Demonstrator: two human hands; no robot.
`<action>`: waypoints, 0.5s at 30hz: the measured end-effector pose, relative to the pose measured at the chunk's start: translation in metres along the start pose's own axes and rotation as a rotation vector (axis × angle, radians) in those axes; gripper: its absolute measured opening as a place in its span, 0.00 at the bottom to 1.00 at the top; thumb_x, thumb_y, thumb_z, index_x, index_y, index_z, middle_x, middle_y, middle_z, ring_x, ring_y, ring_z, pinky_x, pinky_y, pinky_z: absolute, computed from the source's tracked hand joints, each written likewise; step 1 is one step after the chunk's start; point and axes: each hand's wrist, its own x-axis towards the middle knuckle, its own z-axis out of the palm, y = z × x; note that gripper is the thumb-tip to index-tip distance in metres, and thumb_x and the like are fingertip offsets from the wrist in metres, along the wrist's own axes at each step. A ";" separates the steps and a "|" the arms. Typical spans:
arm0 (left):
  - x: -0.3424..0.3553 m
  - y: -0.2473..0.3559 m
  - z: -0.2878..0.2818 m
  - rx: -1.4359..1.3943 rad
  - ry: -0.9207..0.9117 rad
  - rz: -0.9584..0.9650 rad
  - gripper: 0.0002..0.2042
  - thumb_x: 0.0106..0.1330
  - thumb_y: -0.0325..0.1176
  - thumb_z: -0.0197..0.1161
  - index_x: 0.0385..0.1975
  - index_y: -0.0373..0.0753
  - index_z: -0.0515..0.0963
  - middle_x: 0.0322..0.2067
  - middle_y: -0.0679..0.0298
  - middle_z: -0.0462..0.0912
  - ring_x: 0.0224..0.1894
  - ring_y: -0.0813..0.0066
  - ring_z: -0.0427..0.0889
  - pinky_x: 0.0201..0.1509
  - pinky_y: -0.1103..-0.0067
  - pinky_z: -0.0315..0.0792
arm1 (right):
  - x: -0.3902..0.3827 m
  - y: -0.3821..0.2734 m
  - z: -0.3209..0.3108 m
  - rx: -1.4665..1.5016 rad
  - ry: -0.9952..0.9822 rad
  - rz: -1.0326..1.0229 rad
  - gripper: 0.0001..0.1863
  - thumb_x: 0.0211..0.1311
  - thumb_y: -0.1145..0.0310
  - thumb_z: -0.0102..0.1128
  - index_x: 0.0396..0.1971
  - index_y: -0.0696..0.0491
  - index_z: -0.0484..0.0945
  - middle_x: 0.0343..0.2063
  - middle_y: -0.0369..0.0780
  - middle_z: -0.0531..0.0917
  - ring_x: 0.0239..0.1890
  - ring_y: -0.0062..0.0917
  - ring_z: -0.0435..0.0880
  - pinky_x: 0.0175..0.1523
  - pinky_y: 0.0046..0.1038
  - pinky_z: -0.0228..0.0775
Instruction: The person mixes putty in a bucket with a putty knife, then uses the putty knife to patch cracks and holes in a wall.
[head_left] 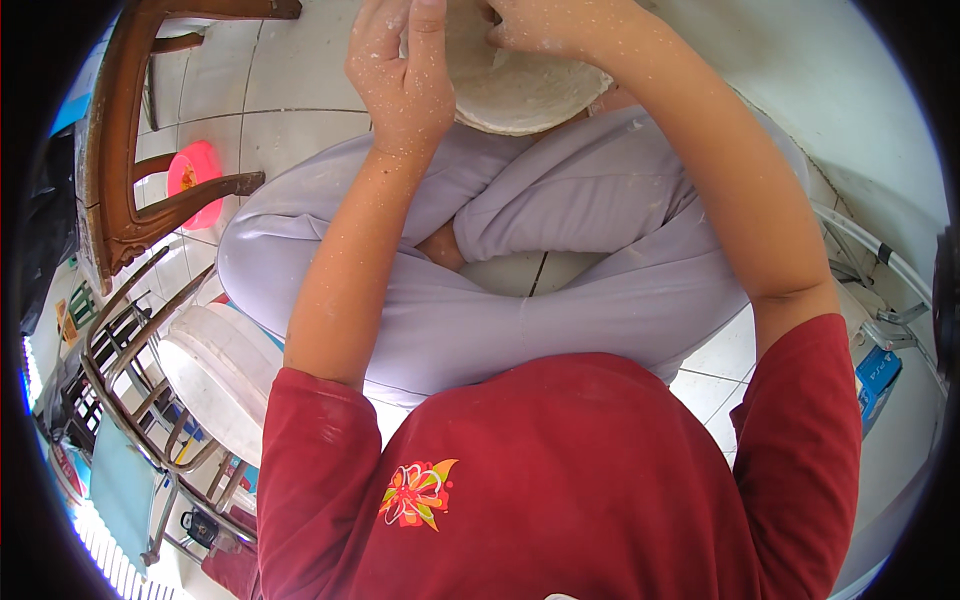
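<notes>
A round whitish bowl (pixel 535 105) stands on the floor in front of my crossed legs, its inside coated with pale residue. At its left side is my left hand (pixel 405 85), speckled with white. Its thumb and fingers point up around something pale, and their tips are cut off by the top edge. My right hand (pixel 555 22) reaches into the bowl from the right. Its fingers are curled together near the pale contents, and what they pinch is hidden.
Wooden furniture with curved legs (pixel 115 170) stands at the left, beside a pink plastic basin (pixel 200 180). Nearer on that side are metal-framed chairs and a white rounded container (pixel 225 365). A folded metal frame (pixel 890 255) and blue box (pixel 878 380) lie right, along a pale wall (pixel 850 90).
</notes>
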 end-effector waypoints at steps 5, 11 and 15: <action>0.001 0.005 0.003 -0.030 -0.002 0.015 0.19 0.78 0.39 0.54 0.54 0.29 0.81 0.47 0.53 0.84 0.50 0.63 0.80 0.58 0.70 0.70 | -0.003 0.009 -0.002 -0.051 0.021 -0.013 0.11 0.51 0.69 0.67 0.30 0.62 0.87 0.35 0.55 0.87 0.41 0.48 0.88 0.50 0.44 0.80; 0.002 0.002 0.002 0.025 0.008 0.022 0.18 0.78 0.39 0.56 0.54 0.30 0.81 0.47 0.52 0.84 0.48 0.64 0.80 0.55 0.71 0.71 | 0.006 0.012 0.013 0.001 0.031 -0.059 0.12 0.51 0.67 0.69 0.29 0.62 0.87 0.32 0.55 0.87 0.40 0.48 0.88 0.48 0.44 0.80; 0.001 0.004 0.000 -0.018 -0.008 -0.010 0.18 0.78 0.39 0.56 0.54 0.30 0.81 0.45 0.51 0.84 0.48 0.62 0.81 0.55 0.70 0.71 | 0.009 0.023 0.010 0.008 0.077 -0.117 0.13 0.51 0.64 0.70 0.27 0.62 0.87 0.30 0.56 0.86 0.37 0.49 0.87 0.47 0.45 0.79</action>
